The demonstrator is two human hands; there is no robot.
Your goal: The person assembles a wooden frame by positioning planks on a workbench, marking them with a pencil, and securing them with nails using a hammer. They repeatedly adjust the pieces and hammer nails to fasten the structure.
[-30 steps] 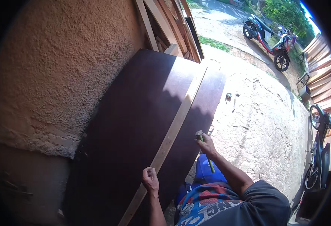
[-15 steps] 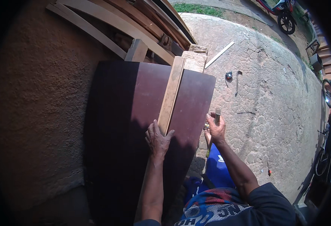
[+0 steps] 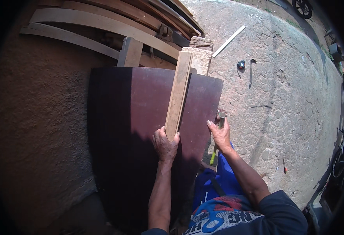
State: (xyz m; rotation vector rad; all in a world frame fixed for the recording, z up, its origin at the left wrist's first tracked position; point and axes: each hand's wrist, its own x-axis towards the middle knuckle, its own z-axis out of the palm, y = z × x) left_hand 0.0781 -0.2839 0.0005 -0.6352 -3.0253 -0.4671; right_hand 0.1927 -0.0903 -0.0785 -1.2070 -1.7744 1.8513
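A long dark reddish-brown board [image 3: 152,98] lies in front of me, half in shadow. On it rests a narrow wooden strip [image 3: 178,92], its far end reaching just past the board's far edge. My left hand [image 3: 166,145] is closed round the strip's near end, thumb on the right side. Beside the board's right edge, my right hand [image 3: 221,135] grips what looks like a hammer [image 3: 213,157] close to its metal head. Its yellow-green handle hangs down below the palm. The fingers behind the tool are partly hidden.
Past the board, a weathered wood block [image 3: 201,60] and stacked timber pieces [image 3: 101,21] lie by the rough wall [image 3: 46,109]. On the cracked concrete [image 3: 289,129] are a tape measure [image 3: 241,65], a bent metal bar [image 3: 251,72], a pale strip [image 3: 228,42] and a small red-handled tool [image 3: 285,169].
My left hand has closed more tightly round the strip's near end. My right hand has turned slightly, and more of the yellow-green handle shows. The view has shifted a little.
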